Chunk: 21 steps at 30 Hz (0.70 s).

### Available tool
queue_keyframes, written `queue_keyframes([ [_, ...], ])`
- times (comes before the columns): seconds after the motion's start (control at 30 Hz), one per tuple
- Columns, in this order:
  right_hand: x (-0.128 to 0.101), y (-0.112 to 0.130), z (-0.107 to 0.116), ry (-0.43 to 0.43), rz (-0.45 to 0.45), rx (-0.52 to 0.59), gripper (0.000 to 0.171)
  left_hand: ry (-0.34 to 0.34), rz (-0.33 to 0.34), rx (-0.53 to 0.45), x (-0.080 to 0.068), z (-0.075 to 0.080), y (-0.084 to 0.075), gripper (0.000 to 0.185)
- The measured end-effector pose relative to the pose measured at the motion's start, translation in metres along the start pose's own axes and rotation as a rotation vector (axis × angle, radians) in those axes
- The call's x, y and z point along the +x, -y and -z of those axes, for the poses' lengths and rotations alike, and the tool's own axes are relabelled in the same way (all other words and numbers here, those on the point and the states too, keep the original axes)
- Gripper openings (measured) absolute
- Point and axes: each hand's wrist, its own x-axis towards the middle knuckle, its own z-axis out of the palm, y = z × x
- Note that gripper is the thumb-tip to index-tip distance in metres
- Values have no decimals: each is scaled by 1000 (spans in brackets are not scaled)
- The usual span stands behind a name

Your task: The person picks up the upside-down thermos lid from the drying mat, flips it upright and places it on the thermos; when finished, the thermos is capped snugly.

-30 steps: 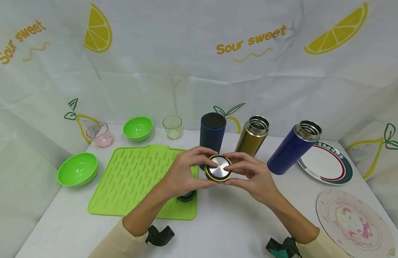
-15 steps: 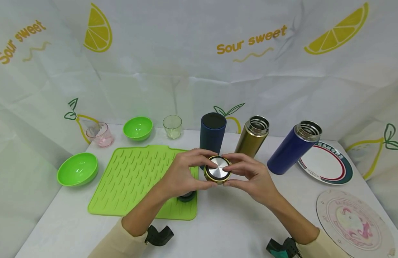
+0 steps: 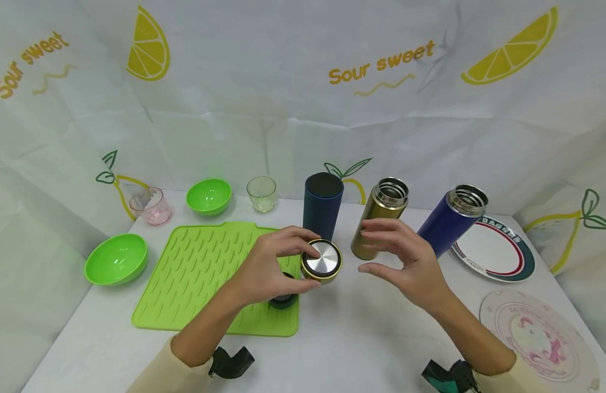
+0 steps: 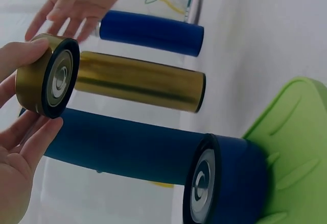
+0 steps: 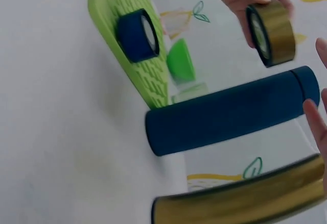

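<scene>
The left hand [image 3: 268, 267] holds a gold lid [image 3: 322, 260] with curled fingers, up in the air above the near right corner of the green mat [image 3: 204, 267]. The right hand [image 3: 406, 262] holds nothing. Its fingers are spread and only bent a little. It floats just to the right of the lid, not touching it, in front of the gold flask [image 3: 378, 215].

From the head view, the lid shows its shiny silver top. The left wrist view shows the other side: the lid [image 4: 47, 76] has a black rim and a silver ring inside. That view also shows a dark blue lid [image 4: 227, 180] lying on the mat's edge. From the head view, most of this lid [image 3: 283, 300] hides under the left hand. The right wrist view shows it clearly on the mat [image 5: 138, 35].

Behind the hands stand three flasks on the white worktop [image 3: 342, 338]. The dark blue flask [image 3: 322, 210] has a dark top. The gold flask and the bright blue flask [image 3: 452, 218] are open at the top.

Farther left are two green bowls [image 3: 117, 257] [image 3: 209, 195], a pink cup [image 3: 148, 206] and a clear glass [image 3: 261, 193]. On the right lie a plate with a red and dark rim [image 3: 496, 248] and a round board with a pink picture [image 3: 538, 338].
</scene>
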Motion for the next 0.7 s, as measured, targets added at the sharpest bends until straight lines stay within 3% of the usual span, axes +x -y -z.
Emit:
queue_keyframes([
  [0.17,5,4,18,-191,55,-70,47,-18,11,12,-4,5,1,36],
  [0.33,9,-3,28,-330,16,-119,65,-26,26,4,-7,8,2,36],
  [0.57,4,-26,22,-388,-63,32,94,-21,57,11,-10,8,4,35],
  [0.7,1,-41,17,-370,-214,66,112,-17,64,9,-10,8,6,35],
])
